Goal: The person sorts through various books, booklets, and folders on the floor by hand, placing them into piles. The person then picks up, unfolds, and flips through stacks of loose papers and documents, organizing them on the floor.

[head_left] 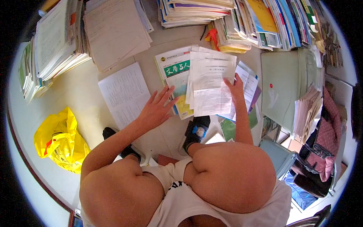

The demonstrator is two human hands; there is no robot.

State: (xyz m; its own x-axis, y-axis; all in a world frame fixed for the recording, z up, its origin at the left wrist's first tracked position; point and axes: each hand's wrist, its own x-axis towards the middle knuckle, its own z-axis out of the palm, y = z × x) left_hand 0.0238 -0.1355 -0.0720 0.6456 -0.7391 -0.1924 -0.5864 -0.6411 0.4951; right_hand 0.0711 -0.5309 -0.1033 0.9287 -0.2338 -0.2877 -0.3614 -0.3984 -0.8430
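My right hand (pixel 236 90) pinches the right edge of some printed sheets (pixel 211 85), with the thumb on top. The sheets overlap a magazine (pixel 176 73) that has a green title band and a yellow lower part. My left hand (pixel 157 106) is open, fingers spread, by the magazine's lower left edge; whether it touches the magazine I cannot tell. To its left, a white printed document (pixel 124 92) lies on the floor. More papers (pixel 249 85) and a green booklet (pixel 230 128) show beneath and beside my right hand.
Tall paper stacks (pixel 56 41) stand at the far left, with a pile of sheets (pixel 115 32) beside them. More stacks (pixel 196 13) line the back. A yellow plastic bag (pixel 62 142) sits at left. A pale green cabinet (pixel 280 87) and a pink quilted item (pixel 327 136) are at right.
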